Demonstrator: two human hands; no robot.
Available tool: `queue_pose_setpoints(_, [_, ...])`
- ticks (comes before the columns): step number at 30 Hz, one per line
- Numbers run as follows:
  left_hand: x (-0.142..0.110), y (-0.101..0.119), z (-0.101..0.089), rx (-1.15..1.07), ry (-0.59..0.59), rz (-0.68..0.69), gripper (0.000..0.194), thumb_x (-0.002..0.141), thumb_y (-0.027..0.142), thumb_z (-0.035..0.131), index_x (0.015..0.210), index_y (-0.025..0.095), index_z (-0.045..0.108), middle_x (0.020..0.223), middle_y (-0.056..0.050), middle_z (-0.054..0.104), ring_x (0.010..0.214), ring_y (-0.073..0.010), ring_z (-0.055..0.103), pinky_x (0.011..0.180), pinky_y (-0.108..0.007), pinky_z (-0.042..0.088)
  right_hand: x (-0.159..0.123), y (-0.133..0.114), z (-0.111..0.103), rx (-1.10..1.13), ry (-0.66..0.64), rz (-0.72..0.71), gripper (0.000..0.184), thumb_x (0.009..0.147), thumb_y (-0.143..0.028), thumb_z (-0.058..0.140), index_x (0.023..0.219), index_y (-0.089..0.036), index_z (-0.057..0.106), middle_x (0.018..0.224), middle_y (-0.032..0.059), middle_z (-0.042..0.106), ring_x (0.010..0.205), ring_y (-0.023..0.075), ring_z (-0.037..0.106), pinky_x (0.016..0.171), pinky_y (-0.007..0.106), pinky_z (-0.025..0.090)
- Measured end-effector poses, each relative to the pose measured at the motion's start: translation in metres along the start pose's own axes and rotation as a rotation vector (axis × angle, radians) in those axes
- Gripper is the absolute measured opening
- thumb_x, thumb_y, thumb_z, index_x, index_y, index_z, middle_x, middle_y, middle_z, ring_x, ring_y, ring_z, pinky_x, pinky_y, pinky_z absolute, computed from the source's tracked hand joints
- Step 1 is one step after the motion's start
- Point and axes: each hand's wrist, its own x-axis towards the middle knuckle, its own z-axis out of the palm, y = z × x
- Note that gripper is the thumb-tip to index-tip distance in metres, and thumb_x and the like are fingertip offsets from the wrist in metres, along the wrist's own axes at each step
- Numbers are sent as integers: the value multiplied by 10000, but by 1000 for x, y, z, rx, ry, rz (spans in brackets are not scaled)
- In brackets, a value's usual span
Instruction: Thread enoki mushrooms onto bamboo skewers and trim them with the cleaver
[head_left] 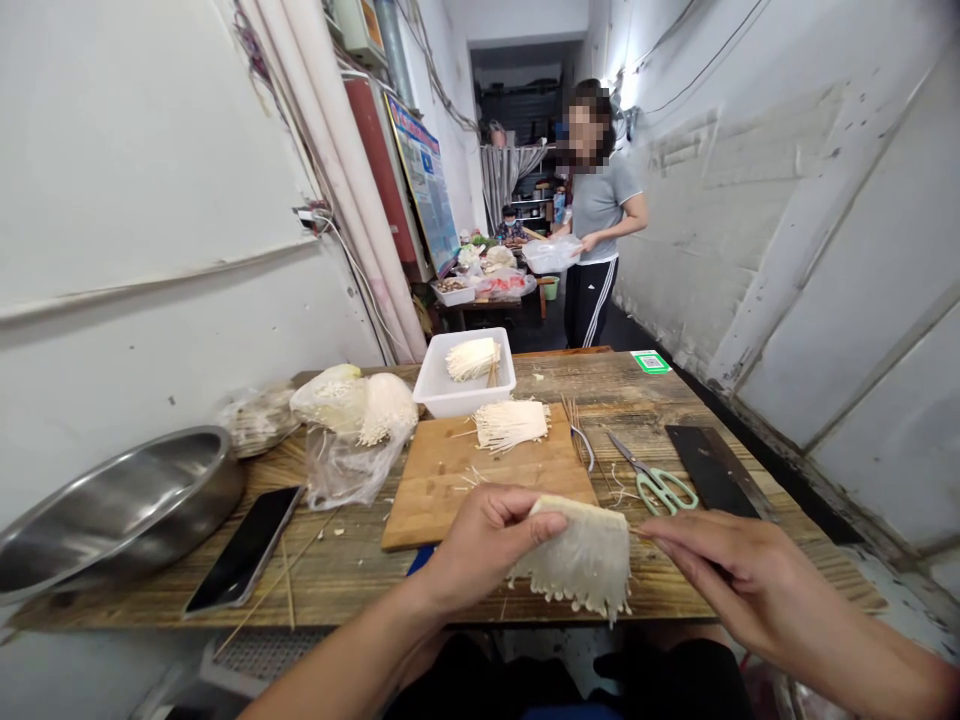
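My left hand (499, 535) pinches a flat sheet of enoki mushrooms (581, 560) by its upper left edge, thumb in front. The mushroom tips hang downward, above the table's near edge. My right hand (720, 560) is closed on a thin wooden skewer (641, 530) whose far end meets the right side of the sheet near its top. How deep the skewer sits inside is hidden. Beyond my hands, another enoki bunch (514, 425) lies on a wooden cutting board (431, 490). A white plastic tub (465, 400) behind the board holds skewered enoki (474, 358).
Green-handled scissors (664, 488), loose skewers and a dark cleaver (712, 470) lie on the right. Bagged enoki (360, 420), a phone (244, 550) and a large steel bowl (120, 500) are on the left. A person (600, 200) stands beyond the table holding a clear container (553, 255).
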Motion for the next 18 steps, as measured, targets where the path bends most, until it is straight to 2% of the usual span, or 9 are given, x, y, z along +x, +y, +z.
queue_pose_setpoints(10, [-2,2,6,-13,6,-9,327,732,452,676,825,150,764,669,-24,648,602,-105,507,589,-218,401,-1,-3,7,4,52,54,234,904,-142,427,982,-214,636,893,32,734,750,136,696,652,218,551])
queue_pose_setpoints(14, [-1,0,6,-13,3,-6,316,736,443,676,824,152,763,675,-24,649,606,-104,516,591,-213,401,1,-1,6,26,6,70,240,906,-145,426,963,-230,643,867,17,731,713,130,688,612,210,534])
queue_pose_setpoints(18, [0,-1,5,6,-1,-9,343,727,466,677,792,139,756,624,-13,621,612,-117,522,589,-217,413,2,0,3,88,-61,148,220,914,-199,441,888,-237,656,814,2,720,722,135,681,602,204,522])
